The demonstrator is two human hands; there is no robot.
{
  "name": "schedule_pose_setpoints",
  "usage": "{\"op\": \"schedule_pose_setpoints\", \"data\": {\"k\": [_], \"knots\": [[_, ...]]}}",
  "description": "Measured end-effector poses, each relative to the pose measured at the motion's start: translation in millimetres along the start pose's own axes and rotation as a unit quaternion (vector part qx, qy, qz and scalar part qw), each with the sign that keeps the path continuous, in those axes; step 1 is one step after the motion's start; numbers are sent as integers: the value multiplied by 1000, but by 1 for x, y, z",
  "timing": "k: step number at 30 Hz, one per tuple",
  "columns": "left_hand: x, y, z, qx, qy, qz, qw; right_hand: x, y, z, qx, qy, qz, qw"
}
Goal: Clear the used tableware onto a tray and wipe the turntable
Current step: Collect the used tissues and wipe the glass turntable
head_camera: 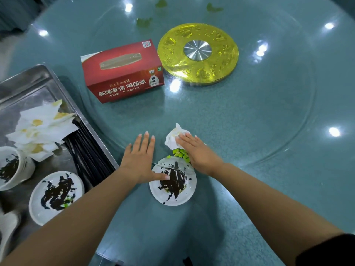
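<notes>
Head view shows the right hand [199,150], fingers straight, pressing a crumpled tissue [173,138] flat to push green scraps [181,155] toward the stained plate [172,184], apparently held under the glass turntable [249,121] edge to catch them. At nine o'clock of the plate, the left hand [140,158] lies flat, probably steadying the glass. Farther out at nine o'clock, the tray [38,77] already holds another plate [55,196].

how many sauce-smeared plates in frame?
2. One plate on the glass by the left hand; one plate on the metal tray.
</notes>
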State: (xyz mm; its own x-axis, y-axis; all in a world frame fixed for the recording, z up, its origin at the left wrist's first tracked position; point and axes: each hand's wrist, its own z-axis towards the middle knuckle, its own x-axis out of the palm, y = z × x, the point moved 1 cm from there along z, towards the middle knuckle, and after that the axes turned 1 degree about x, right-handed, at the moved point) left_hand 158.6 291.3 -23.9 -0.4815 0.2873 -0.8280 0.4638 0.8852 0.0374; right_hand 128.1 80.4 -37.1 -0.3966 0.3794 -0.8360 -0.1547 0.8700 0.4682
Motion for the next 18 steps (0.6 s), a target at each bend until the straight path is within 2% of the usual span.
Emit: {"op": "schedule_pose_setpoints", "data": {"k": [11,18], "knots": [[0,3,2,3,0,3,1000,37,25,-25,-3,-68,123,990],[0,9,1,22,-4,6,1000,26,31,-27,5,-95,91,991]]}}
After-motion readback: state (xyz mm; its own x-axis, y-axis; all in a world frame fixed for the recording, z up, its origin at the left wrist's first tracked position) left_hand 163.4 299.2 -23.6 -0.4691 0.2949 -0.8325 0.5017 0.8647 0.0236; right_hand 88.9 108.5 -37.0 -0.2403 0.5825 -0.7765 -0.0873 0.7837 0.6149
